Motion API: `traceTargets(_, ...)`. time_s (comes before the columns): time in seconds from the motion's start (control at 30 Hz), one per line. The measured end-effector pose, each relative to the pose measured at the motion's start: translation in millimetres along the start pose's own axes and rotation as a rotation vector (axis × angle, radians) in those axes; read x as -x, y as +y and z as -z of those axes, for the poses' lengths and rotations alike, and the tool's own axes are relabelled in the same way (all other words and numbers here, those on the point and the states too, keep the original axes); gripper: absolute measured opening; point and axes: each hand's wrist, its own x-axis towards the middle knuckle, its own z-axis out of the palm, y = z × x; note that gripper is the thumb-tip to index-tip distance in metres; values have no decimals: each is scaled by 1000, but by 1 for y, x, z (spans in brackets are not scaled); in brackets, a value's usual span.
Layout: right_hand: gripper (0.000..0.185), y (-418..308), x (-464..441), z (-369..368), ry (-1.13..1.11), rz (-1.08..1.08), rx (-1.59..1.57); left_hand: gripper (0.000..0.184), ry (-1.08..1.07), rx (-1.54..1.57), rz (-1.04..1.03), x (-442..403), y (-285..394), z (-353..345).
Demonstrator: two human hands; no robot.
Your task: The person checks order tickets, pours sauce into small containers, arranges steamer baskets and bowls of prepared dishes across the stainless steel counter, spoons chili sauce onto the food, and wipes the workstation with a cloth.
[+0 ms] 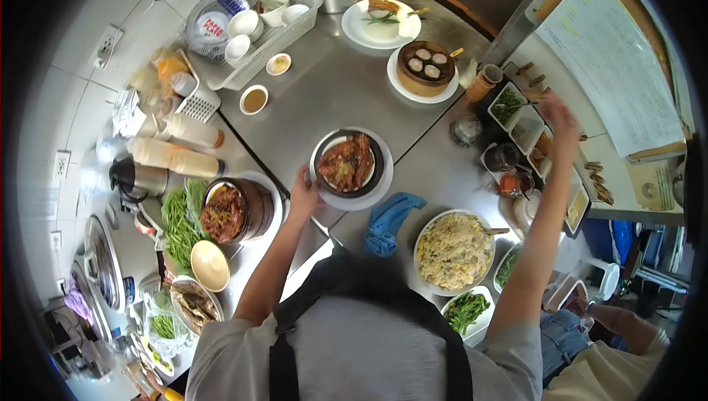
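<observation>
My left hand (304, 193) grips the left rim of a white plate (377, 198). On that plate stands a dark round bowl holding reddish-brown meat (345, 164). My right hand (558, 122) is raised at the right, over the garnish containers; its fingers are bent together, and what they hold, if anything, is too small to tell. Chopped greens (506, 106) lie in a white container to the left of that hand. A blue cloth (391, 222) is crumpled just below the plate.
Fried rice (453, 250) stands at the lower right. A steamer with dumplings (425, 68) and a plated dish (381, 23) stand at the back. Sauce cups, bottles (195, 130) and a second meat pot (237, 211) are on the left. Another person (605, 349) is at the lower right.
</observation>
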Motion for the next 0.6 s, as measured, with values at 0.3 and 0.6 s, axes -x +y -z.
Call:
traceTargets(0.3, 27, 33, 136, -269, -431, -592, -263, 50, 88, 108, 29, -30, 16, 9)
traceTargets(0.6, 75, -20, 129, -290, -308, -243, 121, 48, 317, 281, -104, -78, 19, -13)
